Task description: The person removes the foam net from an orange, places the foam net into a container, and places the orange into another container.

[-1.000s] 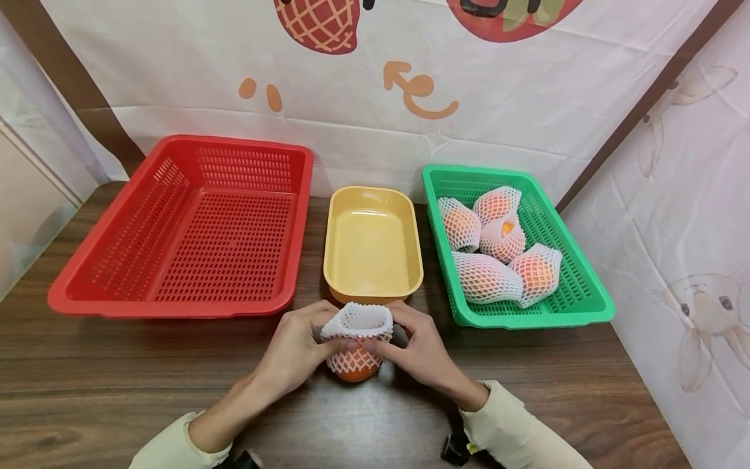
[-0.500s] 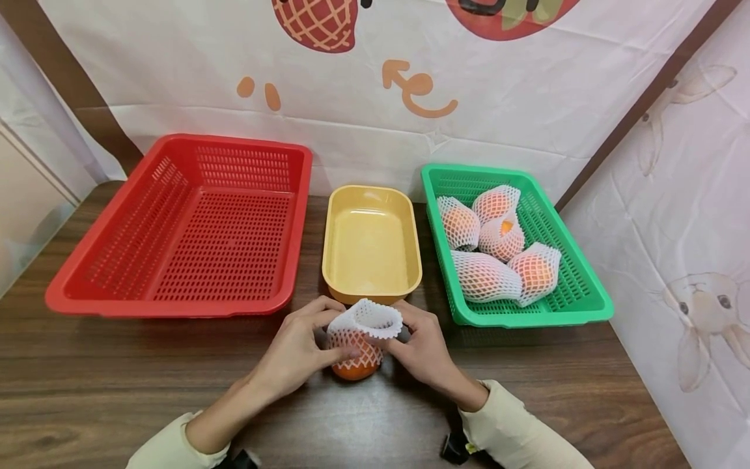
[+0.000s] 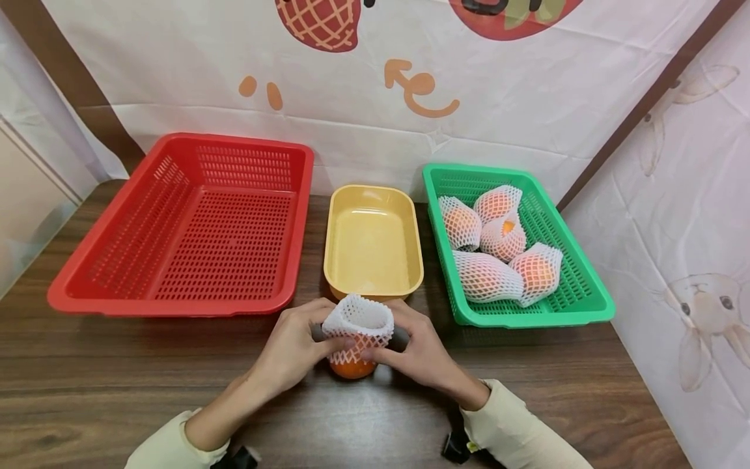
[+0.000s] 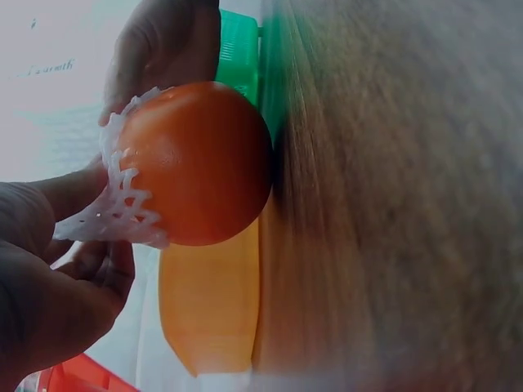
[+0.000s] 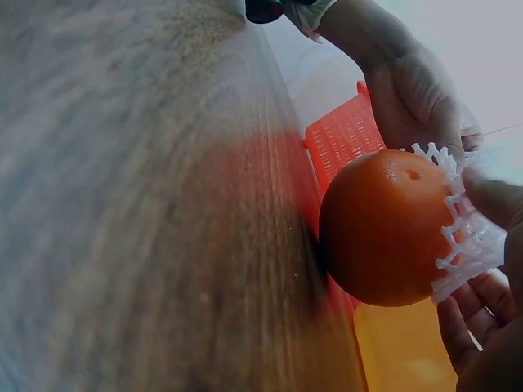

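Left hand (image 3: 293,348) and right hand (image 3: 418,348) — fingers of both pinching the white foam net (image 3: 359,329) half-covering an orange (image 3: 350,369), which rests on the counter (image 3: 117,378) just before the yellow tray (image 3: 372,244), between red basket (image 3: 181,225) and green basket (image 3: 577,286).

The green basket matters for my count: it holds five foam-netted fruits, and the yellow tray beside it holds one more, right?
Not quite. The green basket holds five netted fruits, but the yellow tray holds nothing, as the head view shows.
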The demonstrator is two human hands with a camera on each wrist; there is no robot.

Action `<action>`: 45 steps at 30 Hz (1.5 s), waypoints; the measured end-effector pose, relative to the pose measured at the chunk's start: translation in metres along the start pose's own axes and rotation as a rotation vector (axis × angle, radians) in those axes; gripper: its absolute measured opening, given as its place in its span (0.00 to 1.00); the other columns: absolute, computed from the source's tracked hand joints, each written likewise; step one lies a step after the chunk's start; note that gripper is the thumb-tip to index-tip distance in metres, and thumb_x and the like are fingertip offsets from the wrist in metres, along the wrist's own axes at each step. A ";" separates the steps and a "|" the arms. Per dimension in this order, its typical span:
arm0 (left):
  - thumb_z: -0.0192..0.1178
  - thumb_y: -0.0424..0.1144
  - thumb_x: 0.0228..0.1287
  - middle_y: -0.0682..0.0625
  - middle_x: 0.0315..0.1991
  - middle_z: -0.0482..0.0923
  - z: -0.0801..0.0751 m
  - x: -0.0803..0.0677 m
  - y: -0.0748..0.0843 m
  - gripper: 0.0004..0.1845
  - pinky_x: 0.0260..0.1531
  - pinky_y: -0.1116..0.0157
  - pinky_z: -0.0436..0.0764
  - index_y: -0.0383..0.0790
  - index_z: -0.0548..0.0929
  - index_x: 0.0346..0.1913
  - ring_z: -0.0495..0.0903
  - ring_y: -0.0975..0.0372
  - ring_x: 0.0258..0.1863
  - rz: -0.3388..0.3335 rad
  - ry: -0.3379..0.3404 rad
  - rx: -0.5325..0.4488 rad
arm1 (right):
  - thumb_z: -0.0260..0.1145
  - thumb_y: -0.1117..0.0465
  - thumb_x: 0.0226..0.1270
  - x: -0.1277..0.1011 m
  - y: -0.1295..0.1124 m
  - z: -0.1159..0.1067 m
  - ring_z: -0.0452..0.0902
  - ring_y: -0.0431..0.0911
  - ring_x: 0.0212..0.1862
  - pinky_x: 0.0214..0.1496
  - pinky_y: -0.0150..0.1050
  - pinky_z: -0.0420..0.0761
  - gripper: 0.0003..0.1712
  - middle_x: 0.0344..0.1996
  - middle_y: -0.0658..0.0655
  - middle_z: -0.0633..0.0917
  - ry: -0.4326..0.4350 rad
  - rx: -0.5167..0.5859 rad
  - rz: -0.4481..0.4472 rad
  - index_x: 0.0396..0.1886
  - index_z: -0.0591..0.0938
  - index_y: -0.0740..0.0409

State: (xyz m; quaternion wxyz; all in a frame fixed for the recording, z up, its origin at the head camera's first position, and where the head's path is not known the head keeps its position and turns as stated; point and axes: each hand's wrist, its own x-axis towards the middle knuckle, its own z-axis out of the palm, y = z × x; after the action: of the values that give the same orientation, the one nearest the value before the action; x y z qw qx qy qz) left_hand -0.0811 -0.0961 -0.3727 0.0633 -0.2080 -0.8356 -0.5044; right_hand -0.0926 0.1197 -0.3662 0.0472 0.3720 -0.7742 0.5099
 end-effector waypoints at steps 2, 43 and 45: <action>0.77 0.35 0.43 0.64 0.36 0.80 0.000 0.000 0.000 0.14 0.39 0.67 0.78 0.49 0.88 0.37 0.79 0.69 0.38 0.012 0.010 -0.003 | 0.78 0.71 0.44 0.000 0.002 0.001 0.77 0.48 0.50 0.52 0.41 0.76 0.25 0.46 0.58 0.82 0.014 -0.013 -0.022 0.46 0.82 0.64; 0.79 0.35 0.40 0.61 0.39 0.77 0.004 -0.003 0.002 0.20 0.38 0.62 0.77 0.48 0.85 0.40 0.76 0.67 0.39 -0.017 0.033 0.045 | 0.79 0.67 0.44 -0.009 0.031 0.007 0.79 0.46 0.44 0.46 0.39 0.79 0.24 0.42 0.56 0.84 0.090 -0.066 -0.068 0.44 0.83 0.60; 0.79 0.37 0.39 0.61 0.41 0.77 0.004 -0.003 0.002 0.22 0.38 0.61 0.77 0.49 0.85 0.41 0.76 0.67 0.40 -0.036 0.011 0.036 | 0.79 0.66 0.45 -0.010 0.033 0.006 0.80 0.46 0.45 0.46 0.40 0.79 0.25 0.43 0.57 0.84 0.089 -0.067 -0.068 0.46 0.82 0.61</action>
State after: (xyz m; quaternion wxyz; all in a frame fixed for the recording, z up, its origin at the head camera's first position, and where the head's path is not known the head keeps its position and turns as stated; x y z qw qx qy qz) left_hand -0.0775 -0.0923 -0.3745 0.0628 -0.1889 -0.8479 -0.4914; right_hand -0.1039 0.1264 -0.3983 0.1111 0.3733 -0.7749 0.4978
